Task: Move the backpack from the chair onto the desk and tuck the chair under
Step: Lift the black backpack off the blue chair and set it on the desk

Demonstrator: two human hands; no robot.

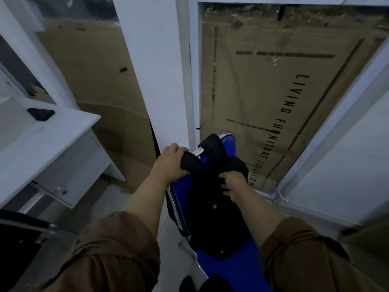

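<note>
1. On the blue chair (229,268) straight below you sits the black backpack (212,211), leaning against the chair's backrest, not on the desk.
2. Your left hand (168,163) is clenched around a padded black strap (192,165) at the top left of the backpack, beside the chair's metal frame.
3. Your right hand (232,185) grips the dark fabric at the top of the backpack, fingers curled into it.
4. Both brown sleeves (117,249) are pushed up to the elbows.
5. To your left, well apart from the chair, stands the white desk (48,142); a dark phone (41,114) lies near its far edge.
6. Behind the chair, a cardboard sheet (273,98) with printed lettering covers the wall panel.
</note>
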